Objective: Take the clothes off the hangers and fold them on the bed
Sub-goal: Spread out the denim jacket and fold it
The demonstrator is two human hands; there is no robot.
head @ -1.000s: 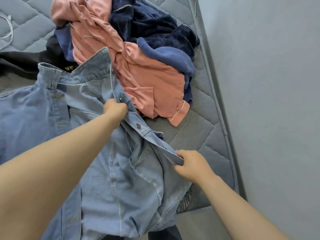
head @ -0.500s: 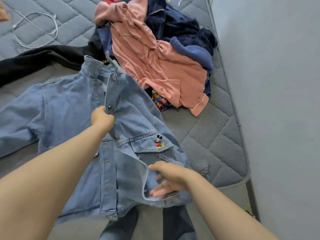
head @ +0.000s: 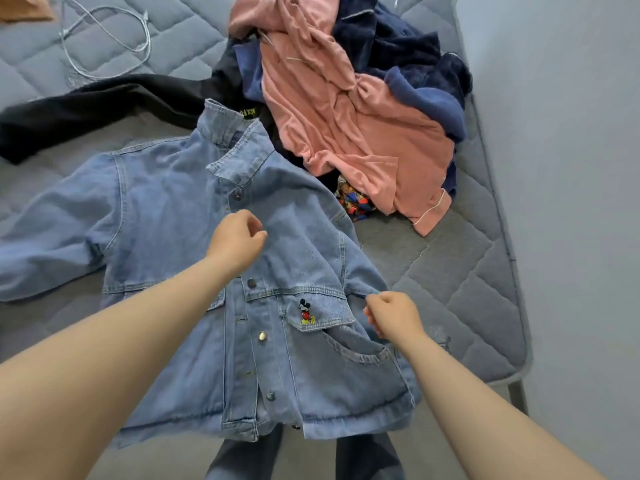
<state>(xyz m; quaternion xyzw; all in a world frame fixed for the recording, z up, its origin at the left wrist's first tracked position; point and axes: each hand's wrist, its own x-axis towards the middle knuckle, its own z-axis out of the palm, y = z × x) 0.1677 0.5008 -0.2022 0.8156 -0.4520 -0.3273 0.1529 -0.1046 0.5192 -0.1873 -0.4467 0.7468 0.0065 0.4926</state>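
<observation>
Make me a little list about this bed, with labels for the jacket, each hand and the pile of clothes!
jacket: blue denim jacket, spread front up on the bed, front closed over
patch: cartoon mouse on the chest pocket flap
left hand: fingers curled, over the jacket's button strip; unclear if it pinches cloth
right hand: pinches the jacket's side edge
pile: pink top and dark blue clothes, heaped behind the jacket
other: black garment stretched out behind the jacket's collar
</observation>
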